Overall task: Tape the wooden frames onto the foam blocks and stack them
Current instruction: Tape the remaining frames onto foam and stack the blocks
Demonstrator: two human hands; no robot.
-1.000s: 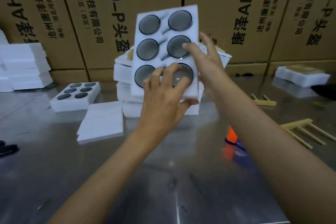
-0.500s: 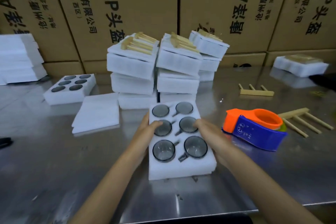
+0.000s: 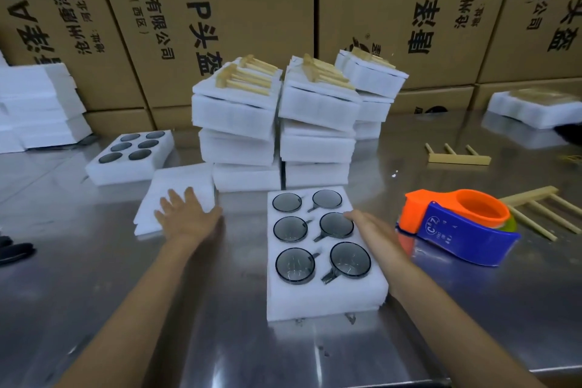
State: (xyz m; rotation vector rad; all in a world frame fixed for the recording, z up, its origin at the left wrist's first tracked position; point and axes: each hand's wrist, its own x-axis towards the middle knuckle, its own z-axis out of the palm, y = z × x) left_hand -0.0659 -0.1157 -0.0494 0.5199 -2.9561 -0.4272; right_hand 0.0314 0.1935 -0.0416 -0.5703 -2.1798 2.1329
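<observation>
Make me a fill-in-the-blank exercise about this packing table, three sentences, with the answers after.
1. The white foam block in front of the person holds ___ round grey glass cups.
2. The left hand lies flat on a thin white foam ___.
3. The orange and blue tape dispenser sits to the ___ of the right hand.

Missing words: six; sheet; right

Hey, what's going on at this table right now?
A person is packing foam blocks at a metal table. A foam block with six glass cups lies flat in front of them, the right hand resting on its edge. The left hand presses flat on thin foam sheets. Finished stacks with wooden frames on top stand behind; the tape dispenser and loose frames wait at the right.
</observation>
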